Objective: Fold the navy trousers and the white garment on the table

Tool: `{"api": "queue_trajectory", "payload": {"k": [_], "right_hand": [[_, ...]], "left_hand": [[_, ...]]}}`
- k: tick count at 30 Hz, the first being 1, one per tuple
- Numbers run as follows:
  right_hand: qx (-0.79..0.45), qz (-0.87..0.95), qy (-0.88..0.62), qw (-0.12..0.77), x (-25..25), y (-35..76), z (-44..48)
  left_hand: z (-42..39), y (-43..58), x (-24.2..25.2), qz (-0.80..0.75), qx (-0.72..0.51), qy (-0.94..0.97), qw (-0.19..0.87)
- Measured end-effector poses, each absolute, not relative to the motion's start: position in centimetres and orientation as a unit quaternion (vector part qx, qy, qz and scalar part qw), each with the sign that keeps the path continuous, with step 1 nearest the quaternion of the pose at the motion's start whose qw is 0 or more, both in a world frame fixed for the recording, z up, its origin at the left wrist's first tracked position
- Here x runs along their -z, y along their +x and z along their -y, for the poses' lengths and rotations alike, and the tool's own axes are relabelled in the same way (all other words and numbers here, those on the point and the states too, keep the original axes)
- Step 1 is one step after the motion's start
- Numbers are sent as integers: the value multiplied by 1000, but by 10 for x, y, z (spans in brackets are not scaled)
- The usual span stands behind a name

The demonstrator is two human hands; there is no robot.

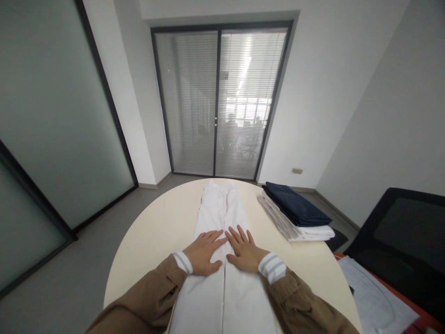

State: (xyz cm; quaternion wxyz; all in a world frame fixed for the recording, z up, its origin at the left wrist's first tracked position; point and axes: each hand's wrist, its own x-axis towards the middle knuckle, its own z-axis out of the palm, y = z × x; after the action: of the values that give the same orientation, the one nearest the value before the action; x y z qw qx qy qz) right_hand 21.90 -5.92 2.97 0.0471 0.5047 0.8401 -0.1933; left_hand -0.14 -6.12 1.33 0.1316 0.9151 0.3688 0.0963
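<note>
A long white garment (222,297), folded lengthwise with a seam or button line down its middle, lies straight along a round cream table (163,227). My left hand (203,253) rests flat on the garment, fingers spread. My right hand (245,250) also presses flat on it, its fingertips close to those of my left hand. Neither hand holds anything. Both sleeves are brown with white-and-grey striped cuffs. To the right of my right hand, a stack of folded clothes (295,213) sits on the table, navy on top and white below, apart from the garment.
A black mesh chair (403,236) stands at the right of the table. Below it, white paper sheets (371,297) lie on an orange-edged surface. Behind the table is a glass door with blinds (219,102). Frosted glass panels (55,111) run along the left.
</note>
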Motion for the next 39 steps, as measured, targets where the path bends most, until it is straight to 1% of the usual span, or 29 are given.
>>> {"api": "queue_trajectory", "payload": {"k": [4, 10, 13, 16, 19, 22, 25, 30, 39], "right_hand": [[191, -846, 497, 3, -27, 220, 64], [120, -850, 511, -52, -18, 213, 70], [103, -863, 485, -95, -26, 215, 69], [125, -886, 427, -129, -38, 219, 71], [192, -907, 353, -124, -42, 219, 75], [235, -912, 313, -118, -37, 216, 77], [257, -908, 311, -118, -32, 215, 74], [280, -891, 331, -137, -31, 220, 67], [299, -899, 299, -117, -30, 220, 66]], "left_hand": [[60, -2, -13, -362, -113, 916, 130], [57, -2, -5, -359, -117, 918, 124], [55, -4, -4, -339, -136, 922, 133], [53, -5, -2, -331, -149, 922, 135], [52, -5, 0, -349, -146, 917, 127], [51, -3, 2, -399, -131, 900, 114], [51, 0, 2, -466, -116, 871, 99], [53, 5, 2, -554, -130, 819, 73], [55, 3, 5, -544, -113, 826, 100]]}}
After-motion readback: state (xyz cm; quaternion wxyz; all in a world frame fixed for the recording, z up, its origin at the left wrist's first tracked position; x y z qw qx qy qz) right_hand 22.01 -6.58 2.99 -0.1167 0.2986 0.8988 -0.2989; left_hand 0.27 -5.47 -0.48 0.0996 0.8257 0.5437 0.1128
